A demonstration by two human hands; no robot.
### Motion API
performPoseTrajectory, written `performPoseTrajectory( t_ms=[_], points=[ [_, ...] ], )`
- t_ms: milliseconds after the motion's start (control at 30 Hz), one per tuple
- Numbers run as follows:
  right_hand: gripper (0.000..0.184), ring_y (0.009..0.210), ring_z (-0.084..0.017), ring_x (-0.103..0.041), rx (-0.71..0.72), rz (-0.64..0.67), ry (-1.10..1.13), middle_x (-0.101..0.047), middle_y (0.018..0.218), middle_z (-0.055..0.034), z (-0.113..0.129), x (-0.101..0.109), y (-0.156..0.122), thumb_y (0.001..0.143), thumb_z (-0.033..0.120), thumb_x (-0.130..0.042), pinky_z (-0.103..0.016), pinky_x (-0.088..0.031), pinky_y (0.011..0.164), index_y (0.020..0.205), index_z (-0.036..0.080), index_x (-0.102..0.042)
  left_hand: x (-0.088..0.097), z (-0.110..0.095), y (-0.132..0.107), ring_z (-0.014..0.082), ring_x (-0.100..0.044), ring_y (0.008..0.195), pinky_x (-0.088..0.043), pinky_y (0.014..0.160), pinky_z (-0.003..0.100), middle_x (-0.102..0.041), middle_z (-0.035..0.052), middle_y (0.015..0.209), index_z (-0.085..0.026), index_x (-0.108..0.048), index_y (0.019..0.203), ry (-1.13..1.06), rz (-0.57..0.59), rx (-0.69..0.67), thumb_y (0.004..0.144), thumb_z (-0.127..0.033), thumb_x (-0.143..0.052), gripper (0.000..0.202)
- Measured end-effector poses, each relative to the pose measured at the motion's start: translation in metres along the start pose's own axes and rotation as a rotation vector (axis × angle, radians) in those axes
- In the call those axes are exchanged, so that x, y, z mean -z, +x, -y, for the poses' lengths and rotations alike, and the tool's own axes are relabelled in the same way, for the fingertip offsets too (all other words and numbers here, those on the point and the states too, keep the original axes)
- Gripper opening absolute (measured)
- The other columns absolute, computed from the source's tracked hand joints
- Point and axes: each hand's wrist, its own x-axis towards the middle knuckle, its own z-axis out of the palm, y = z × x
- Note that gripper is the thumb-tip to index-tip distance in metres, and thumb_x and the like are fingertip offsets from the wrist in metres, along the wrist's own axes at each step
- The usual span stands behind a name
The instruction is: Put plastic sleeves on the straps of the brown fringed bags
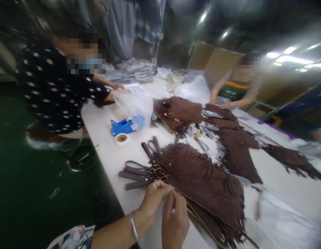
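Note:
My left hand [153, 199], with a silver bangle at the wrist, is closed in a pinch at the near edge of a stack of brown fringed pouches [201, 176]. Close against it, my right hand [175, 218] has its fingers curled and pinched too. Between the fingertips shows a small pale, whitish bit, too blurred to name. The pouches have gold zippers, and their brown wrist straps [135, 174] fan out to the left by gold clasps.
Beyond the stack lie a blue tape dispenser [124, 127], a white tape roll [121, 139] and more brown pouches [186, 110]. Clear plastic bags [284, 218] lie at right. One co-worker in polka dots [51, 90] sits at left; another [235, 90] works across the white table [108, 155].

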Motion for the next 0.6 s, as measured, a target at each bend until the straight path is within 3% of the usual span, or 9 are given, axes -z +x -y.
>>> performPoseTrajectory(
  t_ms=[233, 400, 467, 600],
  points=[
    [0.026, 0.091, -0.019, -0.061, 0.006, 0.081, 0.053, -0.064, 0.097, -0.0076, -0.009, 0.007, 0.001, 0.097, 0.034, -0.043, -0.029, -0.046, 0.08, 0.106, 0.021, -0.063, 0.004, 0.021, 0.01, 0.0133, -0.054, 0.062, -0.041, 0.058, 0.024, -0.061, 0.0014, 0.067, -0.016, -0.06, 0.072, 0.192, -0.048, -0.135, 0.077, -0.03, -0.066, 0.016],
    [0.025, 0.084, -0.018, -0.061, -0.24, 0.137, 0.257, -0.067, 0.092, -0.0041, -0.014, 0.011, 0.01, 0.092, 0.041, -0.05, -0.029, -0.047, 0.076, 0.099, 0.021, -0.065, 0.007, 0.025, 0.011, 0.0134, -0.056, 0.062, -0.042, 0.057, 0.024, -0.061, 0.0015, 0.068, -0.017, -0.059, 0.077, 0.16, -0.03, -0.096, 0.078, -0.032, -0.067, 0.017],
    [0.026, 0.085, -0.018, -0.061, -0.282, 0.122, 0.28, -0.067, 0.094, -0.0041, -0.012, 0.009, 0.011, 0.091, 0.042, -0.051, -0.029, -0.046, 0.077, 0.099, 0.021, -0.065, 0.007, 0.023, 0.01, 0.0134, -0.056, 0.062, -0.042, 0.057, 0.023, -0.061, 0.002, 0.069, -0.017, -0.06, 0.078, 0.13, -0.015, -0.082, 0.078, -0.033, -0.067, 0.018],
    [0.025, 0.089, -0.018, -0.06, -0.235, 0.045, 0.24, -0.065, 0.095, -0.0048, -0.005, 0.005, 0.009, 0.091, 0.04, -0.052, -0.03, -0.045, 0.081, 0.099, 0.021, -0.065, 0.007, 0.015, 0.005, 0.013, -0.056, 0.064, -0.042, 0.06, 0.023, -0.062, 0.0025, 0.071, -0.016, -0.061, 0.078, 0.091, 0.024, -0.07, 0.078, -0.031, -0.068, 0.017]
  ],
)
